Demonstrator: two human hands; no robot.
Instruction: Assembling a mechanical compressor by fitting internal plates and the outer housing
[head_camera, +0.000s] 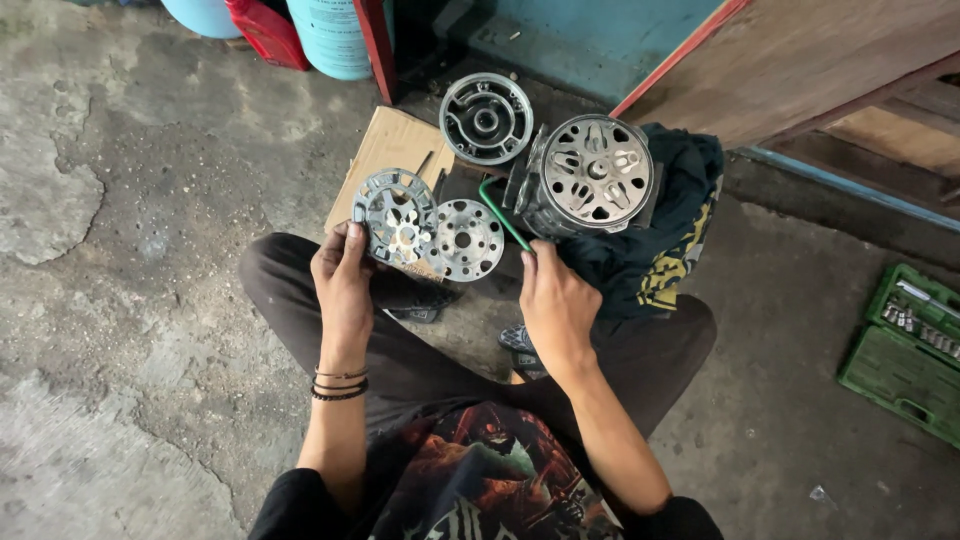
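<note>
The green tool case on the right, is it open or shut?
Open. The green case lies spread flat on the floor, both halves showing, with metal sockets visible in the upper half.

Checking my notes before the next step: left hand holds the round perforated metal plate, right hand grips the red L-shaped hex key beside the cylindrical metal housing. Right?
Not quite: the L-shaped hex key is green, not red, as the head view shows. The rest stands: left hand holds the round perforated metal plate, right hand grips the key beside the cylindrical metal housing.

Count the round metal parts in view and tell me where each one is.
4: plate in left hand; disc beside it; ring housing on cardboard; drum body on dark cloth. Others may be hidden.
</note>
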